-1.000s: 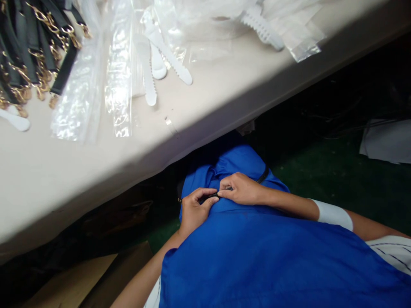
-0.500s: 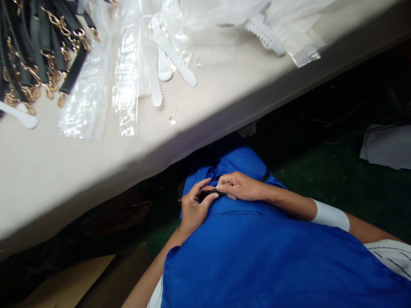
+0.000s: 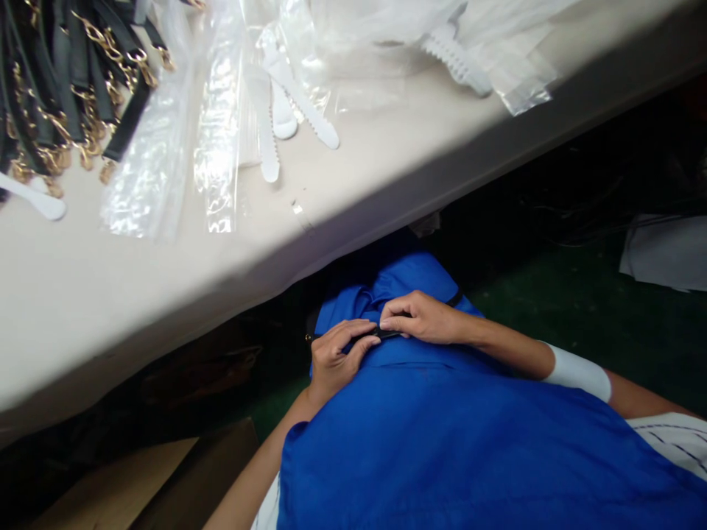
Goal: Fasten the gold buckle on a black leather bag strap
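Note:
Over my lap, both hands pinch a narrow black strap (image 3: 389,333) that spans the small gap between my fingertips. My left hand (image 3: 335,356) is closed on it, thumb below and fingers above. From the other side my right hand (image 3: 426,318) grips it between thumb and bent fingers. Most of the strap is hidden by my hands. A small gold-coloured metal bit (image 3: 308,338) shows beside my left hand; whether it belongs to the strap I cannot tell. Beneath my hands lies the blue apron (image 3: 420,412).
On the pale table (image 3: 110,294) ahead, black straps with gold clasps (image 3: 71,81) are heaped at far left. Clear plastic bags (image 3: 218,132) and white toothed plastic strips (image 3: 269,140) lie to their right. Below the table, a cardboard box (image 3: 138,478) stands at lower left.
My left fingers have come down flatter over the black strap. My right hand has shifted slightly to the right, widening the gap between the hands. The table looks unchanged.

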`<state>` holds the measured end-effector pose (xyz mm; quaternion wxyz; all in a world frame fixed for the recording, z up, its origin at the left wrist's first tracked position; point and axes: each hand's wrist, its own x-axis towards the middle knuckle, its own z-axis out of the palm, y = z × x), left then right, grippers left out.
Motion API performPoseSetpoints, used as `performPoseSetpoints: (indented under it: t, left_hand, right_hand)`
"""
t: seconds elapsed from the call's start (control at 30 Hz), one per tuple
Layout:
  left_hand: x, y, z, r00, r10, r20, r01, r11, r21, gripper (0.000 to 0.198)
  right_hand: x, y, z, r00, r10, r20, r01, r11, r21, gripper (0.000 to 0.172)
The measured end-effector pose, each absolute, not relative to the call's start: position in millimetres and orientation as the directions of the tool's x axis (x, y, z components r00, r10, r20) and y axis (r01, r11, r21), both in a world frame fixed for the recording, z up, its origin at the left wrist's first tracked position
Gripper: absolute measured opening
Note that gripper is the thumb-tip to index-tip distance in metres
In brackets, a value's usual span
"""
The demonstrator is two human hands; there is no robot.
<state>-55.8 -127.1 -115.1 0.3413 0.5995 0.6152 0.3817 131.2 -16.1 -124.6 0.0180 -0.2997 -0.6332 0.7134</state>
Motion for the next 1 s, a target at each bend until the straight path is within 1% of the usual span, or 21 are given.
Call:
performPoseSetpoints:
  t: [0.07, 0.1, 0.17, 0.23, 0.33, 0.4, 0.43, 0.5, 0.57, 0.67, 0.8, 0.9, 1.0]
  left_hand:
    - [-54.7, -124.6, -115.4, -0.025, 0.995, 0.094, 0.481, -0.070, 0.874, 0.017]
    - [-54.6, -123.4, -114.8, -0.016, 0.996, 0.092, 0.481, -0.073, 0.874, 0.017]
    - [-55.8, -121.1, -112.6, -0.025, 0.999, 0.035, 0.474, -0.019, 0.880, 0.016]
    - [-57.8, -119.3, -110.1, -0.066, 0.996, -0.060, 0.455, 0.083, 0.886, 0.014]
    - [-60.1, -118.0, -109.1, -0.107, 0.975, -0.197, 0.410, 0.224, 0.884, 0.014]
    - [-60.2, -118.3, -110.7, -0.059, 0.969, -0.238, 0.397, 0.242, 0.885, 0.016]
    - [-59.7, -118.7, -111.9, -0.025, 0.971, -0.236, 0.401, 0.226, 0.888, 0.018]
    - [-58.5, -119.5, -114.5, 0.032, 0.978, -0.204, 0.413, 0.173, 0.894, 0.021]
    - [-57.8, -120.0, -116.4, 0.053, 0.984, -0.169, 0.424, 0.131, 0.896, 0.019]
    - [-59.9, -120.0, -116.4, 0.027, 0.989, -0.146, 0.443, 0.119, 0.889, 0.016]
    - [-64.1, -119.6, -113.6, 0.006, 0.996, -0.085, 0.472, 0.072, 0.879, 0.017]
    - [-60.1, -117.1, -113.3, 0.029, 0.999, 0.016, 0.477, -0.028, 0.879, 0.019]
    - [-53.4, -111.6, -112.6, 0.069, 0.990, 0.125, 0.494, -0.143, 0.858, 0.024]
  right_hand:
    - [128.6, -18.7, -124.1, -0.819, 0.424, -0.386, 0.315, -0.228, -0.921, 0.034]
    - [128.7, -18.8, -123.6, -0.818, 0.429, -0.383, 0.308, -0.235, -0.922, 0.036]
    - [131.9, -15.7, -121.9, -0.832, 0.413, -0.371, 0.307, -0.215, -0.927, 0.035]
    - [138.0, -9.2, -119.9, -0.861, 0.378, -0.341, 0.303, -0.158, -0.940, 0.033]
    - [148.2, 0.3, -118.2, -0.898, 0.334, -0.284, 0.283, -0.055, -0.958, 0.035]
    - [152.2, 1.7, -119.5, -0.914, 0.315, -0.257, 0.271, -0.001, -0.963, 0.031]
    - [152.7, 0.5, -120.9, -0.918, 0.309, -0.249, 0.267, 0.016, -0.964, 0.029]
    - [150.6, -4.5, -124.3, -0.916, 0.311, -0.256, 0.277, 0.025, -0.961, 0.026]
    - [145.5, -9.8, -127.3, -0.904, 0.324, -0.280, 0.301, 0.015, -0.954, 0.025]
    - [139.0, -11.1, -128.6, -0.884, 0.356, -0.301, 0.321, -0.005, -0.947, 0.023]
    - [141.4, -1.1, -125.2, -0.877, 0.324, -0.355, 0.353, -0.066, -0.933, 0.026]
    - [141.4, 1.5, -121.9, -0.833, 0.379, -0.403, 0.397, -0.100, -0.913, 0.026]
    - [133.5, -2.0, -120.6, -0.828, 0.425, -0.365, 0.334, -0.150, -0.931, 0.027]
